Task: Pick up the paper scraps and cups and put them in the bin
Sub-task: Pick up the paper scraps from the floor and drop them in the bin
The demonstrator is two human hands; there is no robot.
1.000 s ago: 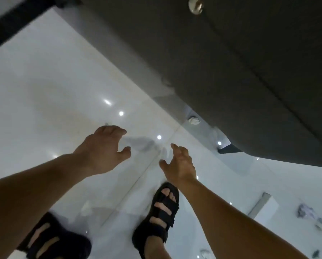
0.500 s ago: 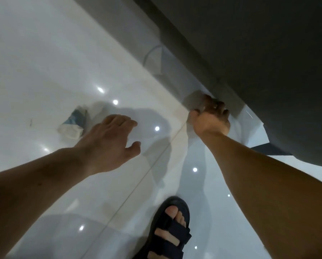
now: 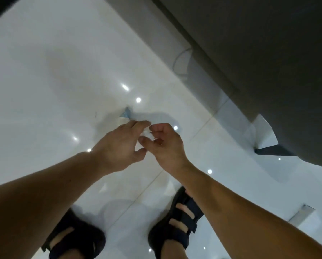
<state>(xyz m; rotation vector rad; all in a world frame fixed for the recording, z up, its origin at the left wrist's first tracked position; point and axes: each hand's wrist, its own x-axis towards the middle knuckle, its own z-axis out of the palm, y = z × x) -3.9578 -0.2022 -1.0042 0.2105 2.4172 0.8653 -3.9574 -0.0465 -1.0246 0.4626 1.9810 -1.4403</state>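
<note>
A small white paper scrap (image 3: 146, 135) shows between my two hands, above the glossy white floor. My right hand (image 3: 164, 146) has its fingers curled and pinches this scrap. My left hand (image 3: 119, 146) reaches in from the left with fingers stretched out, its fingertips right at the scrap, thumb held apart. Just beyond my left fingertips a crumpled blue and white paper piece (image 3: 125, 115) lies on the floor, partly hidden by that hand. No bin is in view.
A dark grey sofa (image 3: 259, 62) fills the upper right, its base close to my hands. A white sheet (image 3: 265, 135) lies at its corner. My feet in black sandals (image 3: 177, 225) stand below. A metallic strip (image 3: 300, 214) lies at the lower right.
My right hand has come back from the sofa's base to the middle, now pinching a white scrap. My left hand moved up to meet it. The view shifted toward the blue and white paper.
</note>
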